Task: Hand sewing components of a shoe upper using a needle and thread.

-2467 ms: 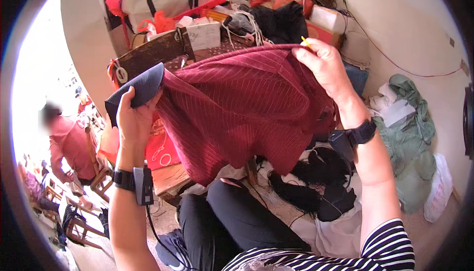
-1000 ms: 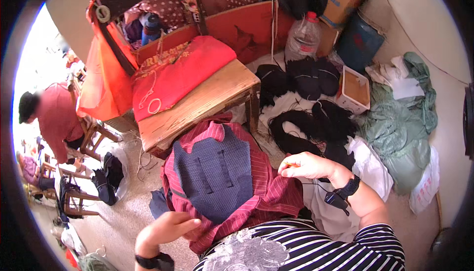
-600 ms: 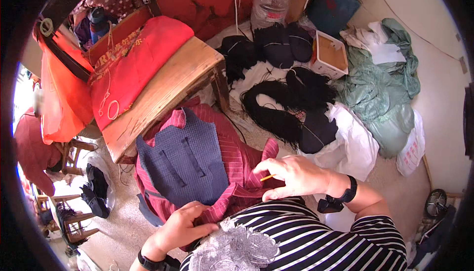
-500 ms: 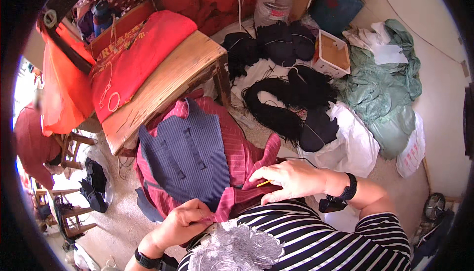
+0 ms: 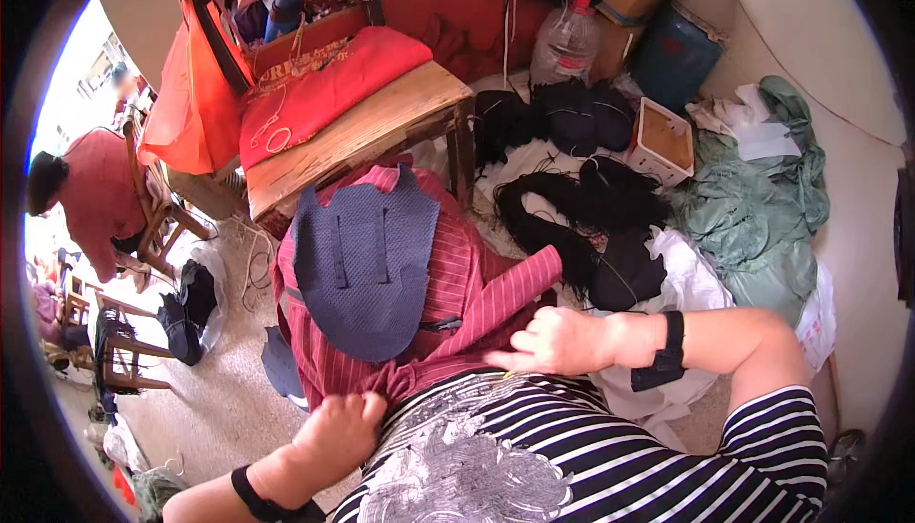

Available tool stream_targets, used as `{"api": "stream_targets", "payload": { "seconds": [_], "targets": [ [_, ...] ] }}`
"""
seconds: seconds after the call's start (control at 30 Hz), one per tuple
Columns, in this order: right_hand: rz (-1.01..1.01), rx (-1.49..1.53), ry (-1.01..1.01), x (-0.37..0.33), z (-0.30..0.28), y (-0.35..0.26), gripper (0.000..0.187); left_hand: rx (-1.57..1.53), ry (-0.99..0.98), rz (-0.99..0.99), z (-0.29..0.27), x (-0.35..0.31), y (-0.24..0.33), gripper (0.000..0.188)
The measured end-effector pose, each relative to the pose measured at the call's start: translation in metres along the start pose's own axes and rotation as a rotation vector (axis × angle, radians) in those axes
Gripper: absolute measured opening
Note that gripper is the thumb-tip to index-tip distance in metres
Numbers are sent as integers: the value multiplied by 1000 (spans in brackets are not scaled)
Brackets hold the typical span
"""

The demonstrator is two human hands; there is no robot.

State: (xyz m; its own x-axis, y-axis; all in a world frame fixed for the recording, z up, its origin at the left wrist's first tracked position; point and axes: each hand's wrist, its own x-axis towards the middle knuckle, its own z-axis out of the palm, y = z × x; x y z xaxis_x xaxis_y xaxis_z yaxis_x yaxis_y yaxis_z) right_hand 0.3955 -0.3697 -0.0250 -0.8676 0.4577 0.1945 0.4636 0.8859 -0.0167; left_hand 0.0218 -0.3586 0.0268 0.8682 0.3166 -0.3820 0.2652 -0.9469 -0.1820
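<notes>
Red pinstriped cloth [image 5: 477,280] covers my lap, gathered into folds at my waist. On it lies a dark blue textured fabric piece [image 5: 367,304] with a curved edge and two narrow straps or slits. My left hand [image 5: 338,447] is closed at the bunched edge of the cloth, gripping it near my hip. Curled over the cloth's right side, my right hand [image 5: 572,337] has its index finger stretched along my waist. A thin yellow stick [image 5: 507,376] shows only as a short bit under that hand; the rest is hidden.
Ahead stands a wooden bench [image 5: 357,132] with a red bag [image 5: 329,90]. Bundles of black cord [image 5: 543,209] lie on the floor to its right, beside a white basket [image 5: 662,142] and green sheeting [image 5: 753,209]. At far left another person [image 5: 95,190] sits near wooden stools.
My left hand has moved down and left, drawing the cloth edge toward my hip. My right hand has shifted slightly, and less of the yellow stick shows. The view has tilted.
</notes>
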Motion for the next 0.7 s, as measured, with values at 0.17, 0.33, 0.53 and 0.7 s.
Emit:
{"api": "stream_targets", "payload": {
  "seconds": [0.17,0.33,0.53,0.7],
  "targets": [
    [374,160,-295,-45,-15,-14,34,-760,22,-83,13,-25,4,46],
    [803,1577,72,-85,39,-6,31,-1091,-9,-201,-33,-38,-22,42],
    [1933,1702,630,-162,143,2,20,-1041,543,-458,-45,10,-64,30],
    [2186,1553,1099,-247,233,9,17,-466,533,-135,-40,82,-104,55]
  ]
}}
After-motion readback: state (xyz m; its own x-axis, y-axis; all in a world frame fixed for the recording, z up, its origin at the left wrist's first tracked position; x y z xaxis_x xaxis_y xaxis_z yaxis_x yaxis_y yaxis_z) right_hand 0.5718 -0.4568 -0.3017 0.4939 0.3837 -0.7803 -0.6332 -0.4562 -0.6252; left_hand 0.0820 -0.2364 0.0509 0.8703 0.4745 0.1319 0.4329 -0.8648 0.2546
